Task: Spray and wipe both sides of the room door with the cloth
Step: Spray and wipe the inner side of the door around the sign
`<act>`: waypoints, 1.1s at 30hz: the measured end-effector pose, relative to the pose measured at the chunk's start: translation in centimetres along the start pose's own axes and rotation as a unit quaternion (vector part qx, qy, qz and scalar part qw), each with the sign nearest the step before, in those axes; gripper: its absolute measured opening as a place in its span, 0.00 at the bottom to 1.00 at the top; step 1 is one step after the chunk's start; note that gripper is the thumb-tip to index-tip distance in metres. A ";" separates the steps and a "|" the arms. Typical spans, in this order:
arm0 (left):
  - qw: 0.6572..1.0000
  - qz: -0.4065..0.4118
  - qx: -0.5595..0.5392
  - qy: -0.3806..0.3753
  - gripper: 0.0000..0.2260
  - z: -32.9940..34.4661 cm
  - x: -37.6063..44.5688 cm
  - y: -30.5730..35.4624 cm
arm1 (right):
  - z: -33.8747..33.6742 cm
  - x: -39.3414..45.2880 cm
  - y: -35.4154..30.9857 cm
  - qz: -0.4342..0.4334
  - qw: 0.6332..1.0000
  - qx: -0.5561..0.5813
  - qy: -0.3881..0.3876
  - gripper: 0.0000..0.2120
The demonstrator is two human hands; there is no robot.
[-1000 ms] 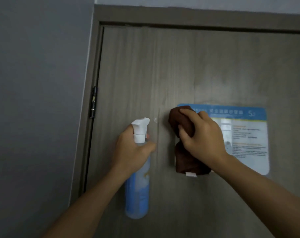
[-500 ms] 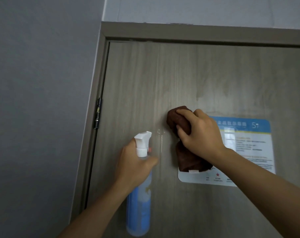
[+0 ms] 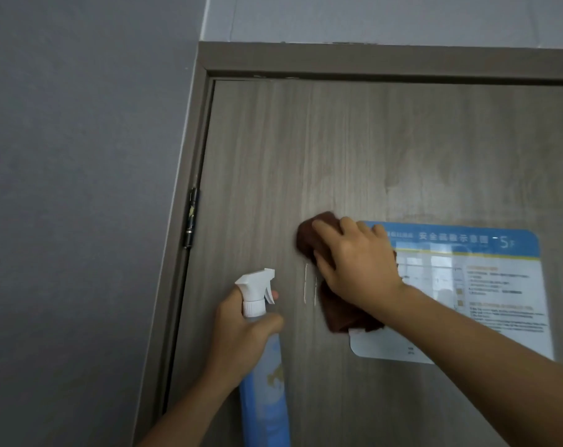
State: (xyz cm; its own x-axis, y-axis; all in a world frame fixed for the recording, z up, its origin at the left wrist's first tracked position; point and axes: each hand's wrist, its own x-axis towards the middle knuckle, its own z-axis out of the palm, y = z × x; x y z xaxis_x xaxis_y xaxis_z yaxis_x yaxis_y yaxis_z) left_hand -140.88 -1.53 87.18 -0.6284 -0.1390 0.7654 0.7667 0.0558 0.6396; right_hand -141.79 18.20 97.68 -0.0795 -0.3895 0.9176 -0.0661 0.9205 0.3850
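Two hands work at one grey-brown wood-grain door (image 3: 386, 140), which fills the view from the centre out to three o'clock and stands shut in its frame (image 3: 370, 59). Against its face, just right of centre, the right hand (image 3: 354, 262) presses a dark brown cloth (image 3: 309, 237) — fingers curled over the bunched top of it, the rest of the cloth hanging below the palm toward six o'clock, with a small white tag at its lower edge. At nine o'clock from the cloth's lower half, two thin pale streaks of liquid (image 3: 305, 283) run straight down the wood.

Further toward seven o'clock, the left hand (image 3: 244, 333) grips the neck of a spray bottle (image 3: 264, 398), fingers wrapped round it and one fingertip showing in front of the trigger. The bottle has a white trigger head (image 3: 256, 285) with its nozzle aimed at the door, and a blue body that runs off the lower edge.

At three o'clock from the cloth a laminated notice (image 3: 499, 285) with a blue top band is stuck to the door; the cloth and the right hand overlap its left edge. At nine o'clock a dark hinge (image 3: 191, 217) sits between door and frame — beyond it, a plain grey wall (image 3: 80, 188), with paler wall (image 3: 370, 17) above the frame at twelve o'clock.
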 end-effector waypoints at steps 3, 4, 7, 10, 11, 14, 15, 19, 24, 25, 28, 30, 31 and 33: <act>1.000 -0.006 0.001 0.006 0.18 -0.3 0.2 -0.5 | 0.0 -4.2 -1.6 -0.108 0.993 0.006 -0.043 0.25; 1.000 -0.010 0.003 0.008 0.19 -0.4 0.2 -0.7 | 0.0 -5.1 -1.7 -0.131 0.990 0.002 -0.054 0.25; 1.000 -0.022 -0.004 0.000 0.20 -0.7 0.1 -1.4 | -0.1 -3.7 -0.2 -0.105 0.993 -0.017 -0.050 0.22; 1.000 -0.024 -0.017 -0.001 0.21 -0.7 0.1 -1.5 | -0.2 0.7 0.8 0.001 0.999 -0.031 -0.018 0.20; 0.999 -0.023 -0.024 -0.004 0.22 -0.7 0.1 -1.4 | -0.2 1.7 0.9 0.025 0.999 -0.030 -0.012 0.19; 0.999 -0.024 -0.032 -0.011 0.20 -0.5 -0.1 -1.1 | 0.0 1.8 0.0 0.048 0.999 -0.021 -0.002 0.19; 0.999 -0.024 -0.029 -0.009 0.20 -0.5 -0.1 -1.1 | 0.0 0.8 -0.6 0.035 0.999 -0.015 -0.007 0.20; 1.000 -0.024 -0.011 -0.001 0.18 -0.6 0.0 -1.4 | -0.2 -4.9 -1.9 -0.080 0.996 0.006 -0.046 0.25; 1.000 -0.020 -0.014 -0.002 0.19 -0.5 -0.1 -1.4 | -0.1 -4.1 -0.6 -0.061 0.998 -0.007 -0.030 0.23; 1.000 -0.022 -0.015 -0.003 0.18 -0.5 -0.1 -1.5 | 0.0 -3.3 -0.4 -0.048 0.999 -0.005 -0.021 0.22; 1.000 -0.022 -0.013 -0.004 0.16 -0.6 0.0 -1.6 | 0.1 -0.3 0.4 0.003 1.000 -0.008 -0.004 0.20; 1.000 -0.022 -0.011 -0.006 0.16 -0.6 0.1 -1.7 | 0.1 1.4 0.8 0.039 0.999 -0.017 0.004 0.19; 1.000 -0.021 -0.011 -0.007 0.16 -0.5 0.1 -1.7 | 0.1 1.9 0.7 0.052 0.998 -0.022 0.004 0.18; 1.000 -0.018 -0.011 -0.007 0.17 -0.5 0.1 -1.8 | 0.0 1.4 0.2 0.058 0.998 -0.027 0.002 0.17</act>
State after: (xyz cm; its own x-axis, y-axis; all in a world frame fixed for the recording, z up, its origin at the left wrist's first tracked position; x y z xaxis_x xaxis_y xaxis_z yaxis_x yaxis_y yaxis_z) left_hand -142.26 -2.12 86.07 -0.6575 -0.1264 0.7428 0.7461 0.0284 0.6652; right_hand -141.89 17.80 99.02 -0.0803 -0.2803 0.9565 -0.0038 0.9597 0.2809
